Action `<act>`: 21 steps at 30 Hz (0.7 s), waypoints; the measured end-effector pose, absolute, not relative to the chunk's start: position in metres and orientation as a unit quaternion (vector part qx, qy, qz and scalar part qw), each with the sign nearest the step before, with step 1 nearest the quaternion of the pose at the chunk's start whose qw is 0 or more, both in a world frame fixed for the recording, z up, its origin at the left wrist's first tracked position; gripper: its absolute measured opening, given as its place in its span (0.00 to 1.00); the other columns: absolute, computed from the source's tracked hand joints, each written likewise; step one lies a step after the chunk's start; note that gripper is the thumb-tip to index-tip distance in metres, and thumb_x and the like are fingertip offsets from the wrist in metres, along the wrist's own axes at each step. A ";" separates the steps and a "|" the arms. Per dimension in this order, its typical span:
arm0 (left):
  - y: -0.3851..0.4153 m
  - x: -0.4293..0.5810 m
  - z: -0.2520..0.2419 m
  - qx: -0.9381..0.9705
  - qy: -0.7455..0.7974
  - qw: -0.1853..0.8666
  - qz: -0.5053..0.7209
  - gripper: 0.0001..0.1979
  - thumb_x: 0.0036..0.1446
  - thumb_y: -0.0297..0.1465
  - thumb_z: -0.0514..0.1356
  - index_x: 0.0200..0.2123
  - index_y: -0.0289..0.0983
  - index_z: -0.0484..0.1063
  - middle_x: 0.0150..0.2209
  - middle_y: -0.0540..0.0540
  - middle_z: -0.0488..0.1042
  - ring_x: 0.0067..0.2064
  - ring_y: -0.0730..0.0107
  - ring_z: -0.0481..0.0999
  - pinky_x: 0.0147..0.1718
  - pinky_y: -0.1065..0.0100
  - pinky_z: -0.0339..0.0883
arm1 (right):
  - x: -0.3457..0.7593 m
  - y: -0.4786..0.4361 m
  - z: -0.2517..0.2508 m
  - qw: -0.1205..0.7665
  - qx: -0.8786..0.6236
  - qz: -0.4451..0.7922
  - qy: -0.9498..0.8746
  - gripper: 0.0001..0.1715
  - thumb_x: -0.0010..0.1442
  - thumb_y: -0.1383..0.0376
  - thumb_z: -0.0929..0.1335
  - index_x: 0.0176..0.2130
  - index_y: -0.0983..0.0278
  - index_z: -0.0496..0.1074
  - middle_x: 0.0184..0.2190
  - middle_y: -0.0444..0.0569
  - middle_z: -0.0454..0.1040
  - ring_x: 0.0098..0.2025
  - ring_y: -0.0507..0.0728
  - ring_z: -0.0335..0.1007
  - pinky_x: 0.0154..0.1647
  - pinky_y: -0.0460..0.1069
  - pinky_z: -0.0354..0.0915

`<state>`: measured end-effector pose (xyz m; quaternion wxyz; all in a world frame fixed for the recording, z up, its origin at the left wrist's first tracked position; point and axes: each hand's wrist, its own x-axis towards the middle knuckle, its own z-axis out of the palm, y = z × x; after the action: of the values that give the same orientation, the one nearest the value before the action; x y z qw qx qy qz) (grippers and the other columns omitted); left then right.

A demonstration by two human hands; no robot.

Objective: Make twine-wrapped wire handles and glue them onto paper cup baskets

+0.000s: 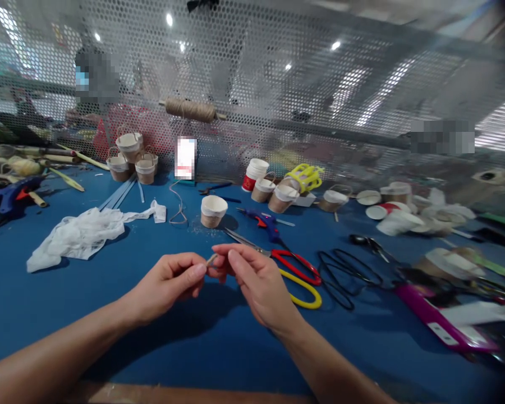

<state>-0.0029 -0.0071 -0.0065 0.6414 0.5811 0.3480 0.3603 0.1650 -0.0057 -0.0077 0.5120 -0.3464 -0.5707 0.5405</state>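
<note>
My left hand (174, 278) pinches a short greyish-brown piece of twine (211, 260) between thumb and forefinger. At its other end the fingertips of my right hand (252, 275) are closed around it; how much twine lies inside the fingers is hidden. Just beyond my hands stands a small twine-wrapped paper cup (212, 213) with a white lining folded over its rim. Scissors (294, 275) with one red and one yellow handle lie partly behind my right hand. A blue glue gun (263, 221) rests behind the scissors.
White gauzy fabric (82, 233) lies crumpled at left. Several finished-looking little baskets (130, 148) are stacked behind it, and others (283, 197) stand along the mesh wall. A twine spool (189, 110) hangs there. Black cable (345, 275) and a magenta tool (441, 320) occupy the right.
</note>
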 end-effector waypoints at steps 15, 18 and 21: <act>0.004 -0.005 -0.010 0.566 0.398 0.607 0.392 0.15 0.50 0.41 0.57 0.28 0.33 0.68 0.20 0.54 0.63 0.20 0.81 0.55 0.19 0.75 0.45 | 0.156 0.003 -0.012 0.518 -0.370 0.555 -0.535 0.12 0.55 0.59 0.65 0.37 0.60 0.75 0.29 0.46 0.70 0.28 0.49 0.64 0.27 0.45 0.62; 0.004 -0.005 -0.009 0.580 0.394 0.593 0.395 0.16 0.52 0.42 0.55 0.28 0.33 0.69 0.20 0.53 0.64 0.21 0.80 0.56 0.20 0.74 0.47 | 0.156 0.003 -0.012 0.515 -0.367 0.552 -0.543 0.12 0.55 0.59 0.65 0.38 0.60 0.74 0.30 0.46 0.70 0.30 0.49 0.64 0.27 0.45 0.62; 0.004 -0.005 -0.009 0.580 0.399 0.586 0.400 0.17 0.53 0.42 0.54 0.31 0.33 0.70 0.21 0.53 0.64 0.21 0.80 0.56 0.20 0.74 0.47 | 0.156 0.002 -0.011 0.518 -0.379 0.528 -0.556 0.12 0.55 0.59 0.65 0.38 0.61 0.74 0.29 0.45 0.70 0.29 0.50 0.65 0.28 0.46 0.63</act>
<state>-0.0051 0.0043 -0.0093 0.5863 0.5804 0.3995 0.3997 0.1562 0.0019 -0.0107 0.5180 -0.3790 -0.5562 0.5279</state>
